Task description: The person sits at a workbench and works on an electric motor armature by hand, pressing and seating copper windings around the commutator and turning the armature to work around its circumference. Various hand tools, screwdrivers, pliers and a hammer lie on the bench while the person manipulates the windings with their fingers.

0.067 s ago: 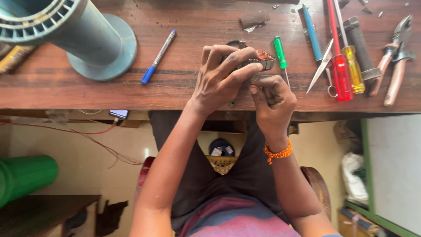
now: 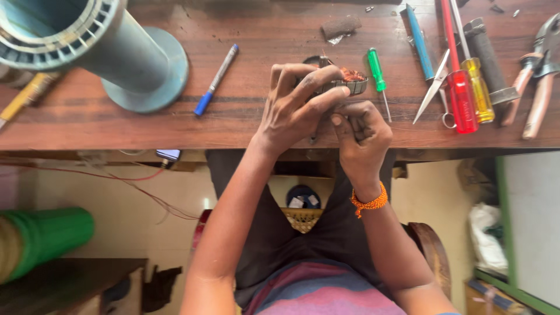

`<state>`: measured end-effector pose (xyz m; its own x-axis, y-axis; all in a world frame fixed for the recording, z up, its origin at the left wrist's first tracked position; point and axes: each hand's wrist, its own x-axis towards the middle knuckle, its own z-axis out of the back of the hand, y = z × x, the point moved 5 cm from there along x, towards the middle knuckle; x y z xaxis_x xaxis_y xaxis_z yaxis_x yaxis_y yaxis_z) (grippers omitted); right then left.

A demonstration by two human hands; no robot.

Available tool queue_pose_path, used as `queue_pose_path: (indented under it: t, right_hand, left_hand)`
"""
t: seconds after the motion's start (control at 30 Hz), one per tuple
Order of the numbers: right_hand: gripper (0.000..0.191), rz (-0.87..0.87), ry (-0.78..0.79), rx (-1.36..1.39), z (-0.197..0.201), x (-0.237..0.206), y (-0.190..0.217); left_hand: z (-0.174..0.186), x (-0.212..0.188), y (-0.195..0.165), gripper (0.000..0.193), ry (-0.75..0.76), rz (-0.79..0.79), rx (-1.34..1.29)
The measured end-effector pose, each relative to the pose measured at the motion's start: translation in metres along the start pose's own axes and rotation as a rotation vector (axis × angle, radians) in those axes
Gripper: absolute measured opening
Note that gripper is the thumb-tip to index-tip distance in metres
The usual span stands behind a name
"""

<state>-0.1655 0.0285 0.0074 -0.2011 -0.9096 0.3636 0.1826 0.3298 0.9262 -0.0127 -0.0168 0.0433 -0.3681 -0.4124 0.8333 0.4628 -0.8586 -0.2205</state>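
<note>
One small ring-shaped stator with copper winding (image 2: 349, 80) sits at the near middle of the wooden workbench (image 2: 245, 125), held between the two hands. Beside it to the right lies one small green-handled screwdriver (image 2: 377, 73). Further right are one blue-handled tool (image 2: 419, 42), one pair of scissors (image 2: 434, 87), one red-handled screwdriver (image 2: 461, 96), one yellow-handled screwdriver (image 2: 477, 87), one dark cylindrical handle (image 2: 490, 55) and two pairs of pliers (image 2: 539, 76) at the bench's right end. To the left lie one blue-capped pen (image 2: 216, 79) and one large grey-blue spool (image 2: 99, 46); a yellow-handled tool (image 2: 26, 96) shows at the far left edge.

Against the earlier frame, nothing on the bench has shifted, and both hands keep the same hold on the stator.

The left hand (image 2: 294, 108) reaches in from the lower left, its fingers spread and curled over the stator's near side, fingertips pressed on its rim. The right hand (image 2: 360, 137), wearing an orange thread wristband (image 2: 368, 203), is bent into a loose fist just below the stator, thumb and forefinger pinched together; what they pinch is too small to tell.
</note>
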Motion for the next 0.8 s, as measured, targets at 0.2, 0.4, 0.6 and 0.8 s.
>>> queue_pose_path:
  t: [0.2,0.4,0.6,0.8]
  right_hand:
    - [0.012,0.008,-0.091,-0.007,-0.003,-0.005,-0.001]
    - [0.009,0.028,-0.111,-0.047,-0.007,-0.01,-0.006]
    - [0.006,0.352,0.042,-0.197,-0.016,0.004,0.015]
    - [0.011,0.1,0.181,0.075,-0.024,0.0,0.007]
  left_hand:
    - [0.002,0.011,0.001,0.054,0.064,0.035,-0.001]
    - [0.012,0.023,-0.014,0.046,-0.031,0.028,0.045]
    - [0.042,0.058,-0.076,0.032,0.041,-0.102,-0.01]
    - [0.079,0.097,-0.117,0.026,0.271,-0.092,-0.3]
